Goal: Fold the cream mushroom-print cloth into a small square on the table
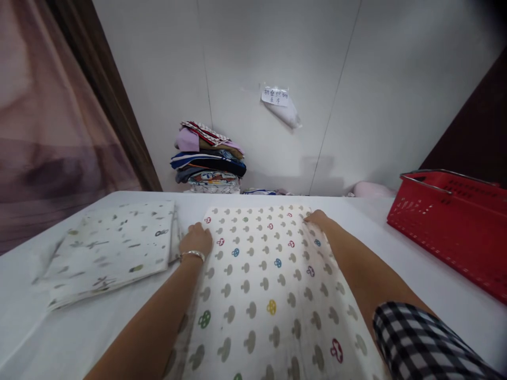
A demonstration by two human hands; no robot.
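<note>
Head camera: hands (196, 239) touch the mushroom-print cloth (261, 274) near its far corners; whether gripping, I cannot tell.

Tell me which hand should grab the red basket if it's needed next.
The right hand, most likely: it is at the mushroom cloth's far right corner, on the basket's side. The left hand is at the opposite edge and would have to cross over.

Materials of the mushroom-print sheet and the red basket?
Mushroom-print sheet: likely thin woven cotton, matte; it drapes softly with faint wrinkles. Red basket: probably molded plastic, slight sheen, slotted walls; its handle looks like metal wire, thin and shiny grey.
</note>
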